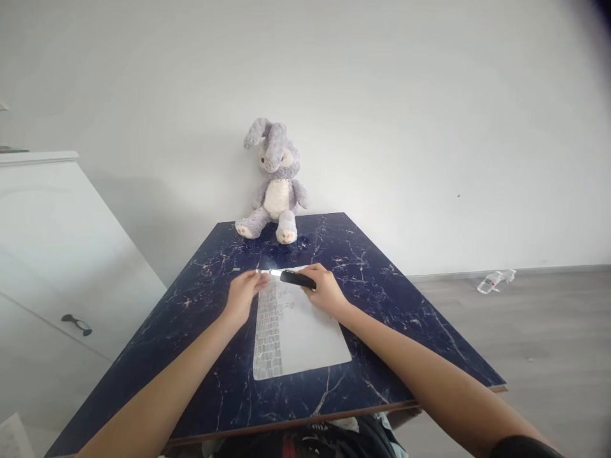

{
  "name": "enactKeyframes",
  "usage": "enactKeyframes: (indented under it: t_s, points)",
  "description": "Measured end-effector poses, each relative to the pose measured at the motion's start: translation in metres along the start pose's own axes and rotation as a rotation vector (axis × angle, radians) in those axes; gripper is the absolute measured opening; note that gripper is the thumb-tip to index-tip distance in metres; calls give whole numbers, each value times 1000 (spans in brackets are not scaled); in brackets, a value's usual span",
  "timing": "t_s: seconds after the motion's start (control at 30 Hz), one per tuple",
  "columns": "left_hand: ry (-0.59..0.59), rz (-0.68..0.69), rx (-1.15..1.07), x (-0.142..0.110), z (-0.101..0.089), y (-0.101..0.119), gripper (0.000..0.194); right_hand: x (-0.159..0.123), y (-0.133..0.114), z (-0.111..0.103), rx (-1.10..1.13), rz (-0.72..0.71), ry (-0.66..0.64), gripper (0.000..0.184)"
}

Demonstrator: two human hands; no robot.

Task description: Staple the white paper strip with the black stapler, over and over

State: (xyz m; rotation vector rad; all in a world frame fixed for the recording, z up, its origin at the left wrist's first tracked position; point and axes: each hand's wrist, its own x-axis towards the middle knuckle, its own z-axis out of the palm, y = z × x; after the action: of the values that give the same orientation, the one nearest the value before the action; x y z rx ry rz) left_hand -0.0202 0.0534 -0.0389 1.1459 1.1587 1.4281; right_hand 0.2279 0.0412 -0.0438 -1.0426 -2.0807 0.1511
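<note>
My right hand [324, 289] is closed around a black-handled knife-like tool [296, 278], whose bright, pale narrow end points left. Close to that end, my left hand [243, 292] has its thumb and fingertips drawn together. Whatever they pinch is too small to make out. Beneath both hands lies a white sheet of paper [315, 343], a column of grey, brick-like hatched marks running down its left side. Fainter marks show near its upper middle. The hands cover parts of the sheet's top edge.
A grey plush rabbit [277, 197] sits at the back of the dark blue marble-patterned table [377, 305], against the wall. To the left stands a white cabinet [57, 242] with a dark handle [76, 324]. Clear plastic [496, 280] lies on the floor at right.
</note>
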Motion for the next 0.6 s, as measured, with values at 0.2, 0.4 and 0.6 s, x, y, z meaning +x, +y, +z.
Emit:
enactKeyframes:
  t_s: [0.2, 0.4, 0.6]
  points:
    - [24, 615, 550, -17, 0, 20, 32, 1, 2, -4, 291, 214, -246, 25]
    - [-227, 768, 759, -30, 18, 13, 25, 9, -11, -18, 491, 83, -10, 37]
    - [-340, 803, 786, -33, 30, 13, 20, 11, -13, -13, 682, 58, -24, 34]
